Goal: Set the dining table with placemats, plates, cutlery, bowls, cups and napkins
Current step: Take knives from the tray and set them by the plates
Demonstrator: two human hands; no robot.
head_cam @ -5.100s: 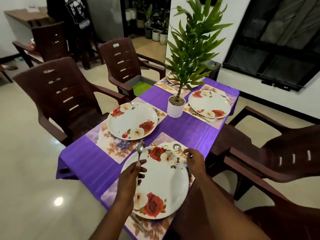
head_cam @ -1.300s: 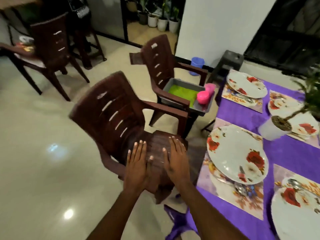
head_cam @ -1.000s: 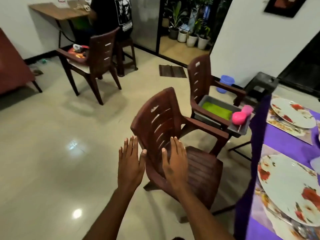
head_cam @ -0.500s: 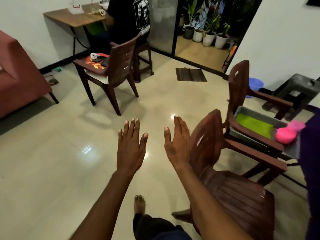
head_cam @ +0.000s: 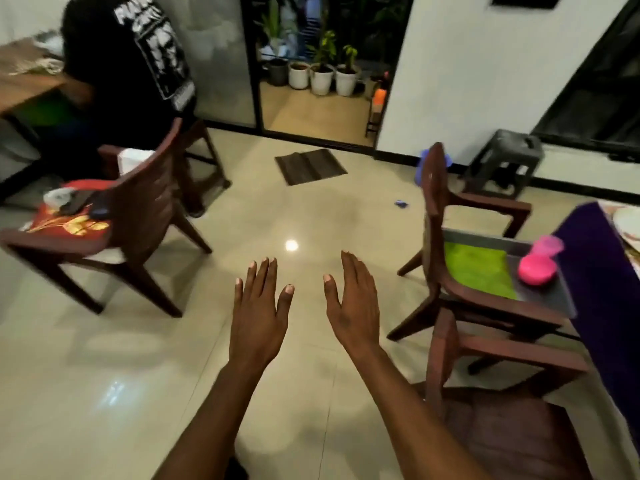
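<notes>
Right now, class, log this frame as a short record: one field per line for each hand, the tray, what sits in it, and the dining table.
left hand: left hand open, fingers straight, holds nothing, over the floor
right hand: right hand open, holds nothing
tray: grey tray resting on the seat of a brown chair beside the table
tray contents: green mat; pink cups at its table end
table: purple cloth at right edge; a plate just visible
</notes>
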